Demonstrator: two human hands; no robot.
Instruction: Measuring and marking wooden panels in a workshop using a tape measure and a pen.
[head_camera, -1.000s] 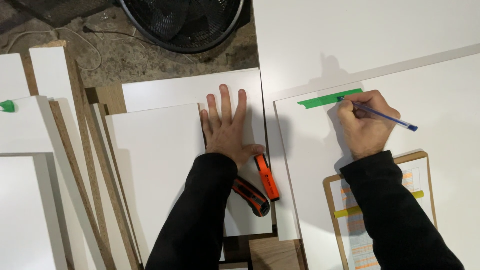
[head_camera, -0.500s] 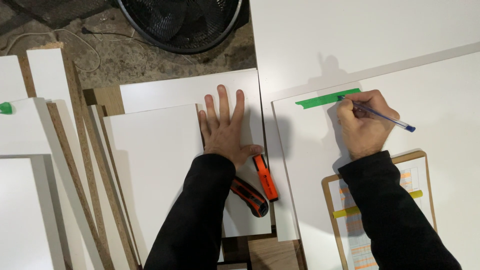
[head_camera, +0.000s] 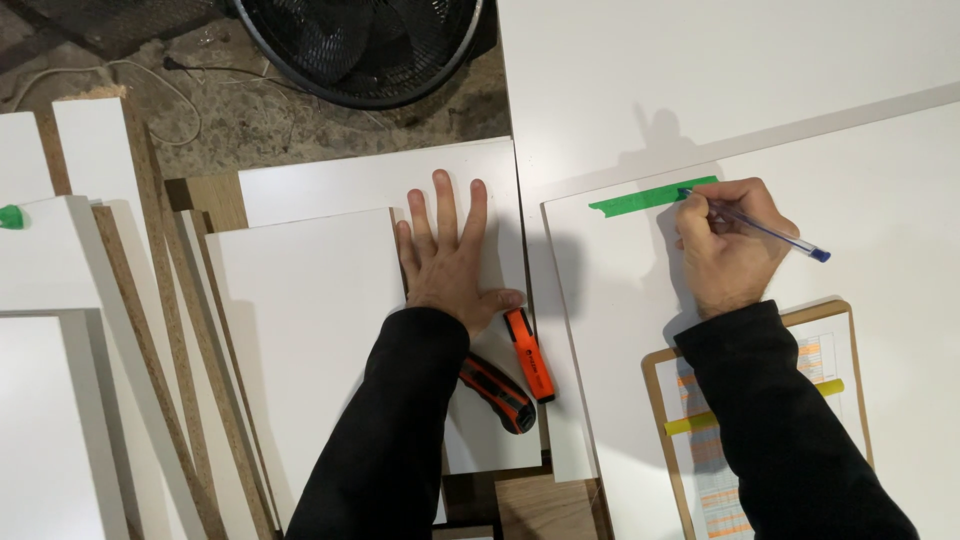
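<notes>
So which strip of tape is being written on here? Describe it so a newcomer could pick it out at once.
Start at the white panel under the right hand. Near its top edge lies a short green tape strip, slightly slanted, with the blue pen tip at its right end. Unlike the yellow marker on the clipboard, it is green and stuck flat to the board.

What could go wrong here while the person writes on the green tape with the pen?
The pen in the right hand touches the end of the narrow green tape; a stroke might run off onto the white panel and stain it. The utility knife and orange marker lie close under the left hand and forearm; moving the arm back could knock them off the board.
</notes>
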